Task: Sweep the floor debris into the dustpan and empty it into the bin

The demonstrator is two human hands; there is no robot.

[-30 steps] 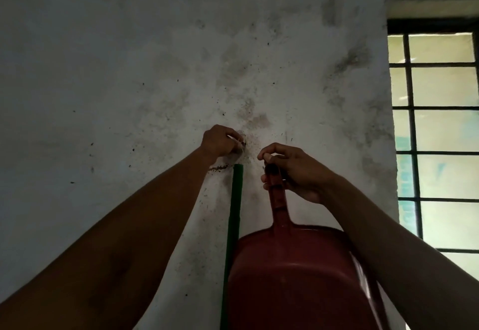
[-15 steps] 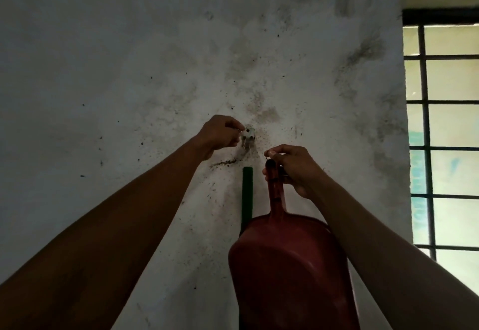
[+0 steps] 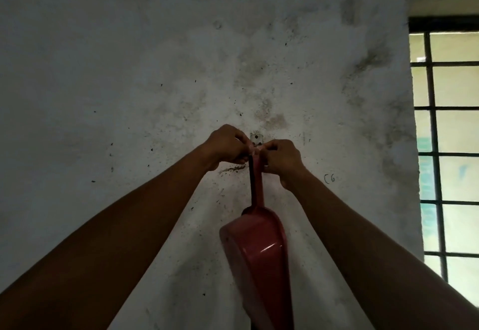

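Observation:
A red dustpan (image 3: 259, 259) hangs handle-up against a stained white wall, its pan turned edge-on. Both my hands meet at the top of its handle, just under a small metal wall hook (image 3: 256, 139). My left hand (image 3: 228, 145) pinches at the handle's top end from the left. My right hand (image 3: 281, 157) grips the same end from the right. A dark thin broom handle (image 3: 251, 174) runs down right behind the dustpan handle and is mostly hidden by it. No floor, debris or bin is in view.
The white wall (image 3: 129, 96) is mottled with dark spots and stains. A barred window (image 3: 451, 148) fills the right edge, bright from outside. The mark "C6" (image 3: 329, 179) is written on the wall beside my right wrist.
Both hands rose and came together at the hook. The dustpan went up with my right hand and turned edge-on, now covering the green broom handle. My left hand moved from the hook to the handle top.

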